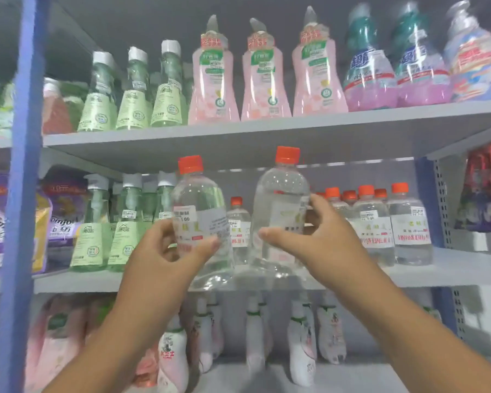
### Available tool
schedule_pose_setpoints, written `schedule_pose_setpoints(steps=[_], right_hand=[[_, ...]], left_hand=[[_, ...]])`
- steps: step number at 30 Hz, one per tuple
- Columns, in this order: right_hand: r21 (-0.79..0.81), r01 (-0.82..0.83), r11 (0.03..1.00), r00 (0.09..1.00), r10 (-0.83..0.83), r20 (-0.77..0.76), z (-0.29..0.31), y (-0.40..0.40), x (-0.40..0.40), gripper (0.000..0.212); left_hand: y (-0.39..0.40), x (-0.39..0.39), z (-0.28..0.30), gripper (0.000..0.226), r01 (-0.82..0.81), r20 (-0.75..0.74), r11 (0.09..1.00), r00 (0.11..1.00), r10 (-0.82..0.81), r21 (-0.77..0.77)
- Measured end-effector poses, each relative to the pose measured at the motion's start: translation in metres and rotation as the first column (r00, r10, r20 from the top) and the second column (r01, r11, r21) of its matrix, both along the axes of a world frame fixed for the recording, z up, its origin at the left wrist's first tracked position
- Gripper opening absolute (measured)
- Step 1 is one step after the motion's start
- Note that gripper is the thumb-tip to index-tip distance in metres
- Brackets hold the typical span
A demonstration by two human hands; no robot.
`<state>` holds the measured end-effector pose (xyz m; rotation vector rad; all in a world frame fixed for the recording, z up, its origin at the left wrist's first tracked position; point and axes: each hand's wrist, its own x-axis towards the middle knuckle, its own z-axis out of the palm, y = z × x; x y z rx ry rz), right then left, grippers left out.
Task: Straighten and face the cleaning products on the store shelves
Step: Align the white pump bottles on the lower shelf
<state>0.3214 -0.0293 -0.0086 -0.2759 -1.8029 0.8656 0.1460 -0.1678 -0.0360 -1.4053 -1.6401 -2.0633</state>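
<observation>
Status: facing of the middle shelf [451, 268] is in progress. The left hand [165, 248] grips one clear bottle [200, 222] around its lower body, thumb and fingers curled round it. The right hand [312, 236] grips a second clear bottle [279, 219] the same way, thumb on the near side and fingers wrapped over the right flank. Both bottles are at the front of the middle shelf, near its edge; whether their bases rest on the board or are lifted slightly cannot be determined.

Completed, by judgement: the clear bottles at the right end of the row [391, 225] stand upright with labels forward, and the pink bottles [265, 78] on the upper shelf form an even front line.

Remaining, by judgement: the two held bottles need seating and label alignment. A smaller-looking bottle [238, 225] stands further back between them, leaving a gap in the front line. The bottom shelf's white bottles [301, 347] appear unevenly placed (motion blur limits certainty).

Appearance of the held bottles: transparent plastic, clear liquid, orange screw caps, pale labels with red print. The left bottle's label and price sticker are turned partly aside. The right bottle's label is faint.
</observation>
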Motion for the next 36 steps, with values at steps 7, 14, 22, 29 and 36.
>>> schedule_pose_setpoints(steps=[7,14,22,29,36], right_hand=[[0.001,0.362,0.932,0.931,-0.361,0.057,0.025,0.036,-0.096,0.053],[0.045,0.554,0.831,0.803,-0.548,0.235,0.007,0.061,-0.124,0.060],[0.263,0.659,0.704,0.626,-0.708,0.327,0.014,0.061,-0.125,0.071],[0.553,0.510,0.659,0.609,-0.731,0.310,0.104,0.074,-0.083,0.042],[0.601,0.250,0.759,0.537,-0.625,0.566,0.119,0.102,-0.093,0.044]], left_hand=[[0.070,-0.078,0.013,0.045,-0.084,0.023,0.987,0.996,0.088,-0.140],[0.113,-0.113,-0.001,0.052,-0.041,0.011,0.968,0.999,0.046,-0.248],[0.136,-0.116,0.004,0.056,0.028,-0.046,0.938,0.998,-0.047,-0.346],[0.147,-0.109,0.005,0.047,0.059,0.001,0.940,0.998,-0.062,-0.337],[0.151,-0.104,0.002,0.054,0.038,0.004,0.949,0.999,-0.039,-0.314]])
